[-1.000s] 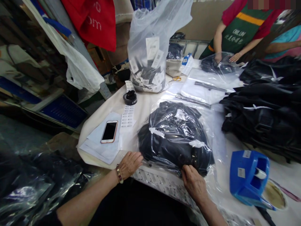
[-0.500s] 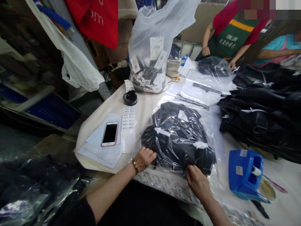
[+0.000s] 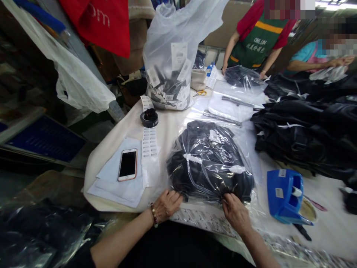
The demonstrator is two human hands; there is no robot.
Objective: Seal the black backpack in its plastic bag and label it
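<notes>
In front of me on the table lies a clear plastic bag [image 3: 212, 175] with a folded black item, possibly a backpack, inside. White tags show through its shiny film. My left hand [image 3: 166, 205], with a beaded bracelet at the wrist, has its fingers closed at the bag's near left corner. On the near right edge, the fingers of my right hand [image 3: 235, 211] pinch the plastic. The fingertips of both hands are partly hidden against the dark bag.
Left are a phone [image 3: 127, 165] on papers, a barcode label sheet [image 3: 150, 143] and a black tape roll [image 3: 149, 118]. Behind stand a plastic sack of tags [image 3: 170, 82] and yellow scissors [image 3: 201, 93]. Right are a blue dispenser [image 3: 279, 203] and piled black bags [image 3: 301, 137]. Two people work across the table.
My left hand has moved slightly down and toward me along the bag's near edge. My right hand stays at the edge. The co-worker's hands have shifted around another plastic-wrapped item. The view has turned slightly.
</notes>
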